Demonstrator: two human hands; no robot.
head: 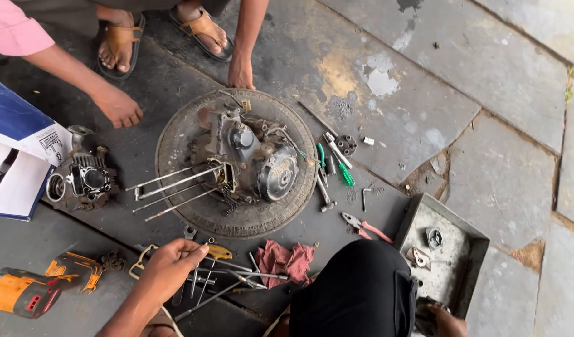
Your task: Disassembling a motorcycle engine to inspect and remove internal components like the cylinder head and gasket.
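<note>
Far left, near edge: orange cordless drill (25, 292) lying on the stone floor. Beyond it, an engine cylinder part (82, 179) beside a blue-and-white booklet (15, 150).

Left hand (168, 269): reaches over a scatter of loose tools (221, 274), spanners and thin rods, just near of the tyre. Fingers curled down, tips touching the tools by a yellow-handled piece (219, 251). Cannot tell whether anything is actually gripped.

Centre: small engine block (249, 159) sits on an old tyre (175, 134) laid flat, its long studs (175, 187) pointing left. Two hands of another person (118, 106) rest at the tyre's far side, one on the floor, one on the rim.

Right of the tools: red rag (286, 259). Further right, a green-handled screwdriver (344, 173) and red-handled pliers (368, 228).

Far right: grey metal tray (471, 240) holding a few small parts. Right hand (450, 322) is at the tray's near corner, mostly cut off by the frame; fingers not readable.

Step, as judged: sorting through the tools for one piece. Lifting one cleanly calls for pinching a single shaft free of the overlapping rods.
</note>
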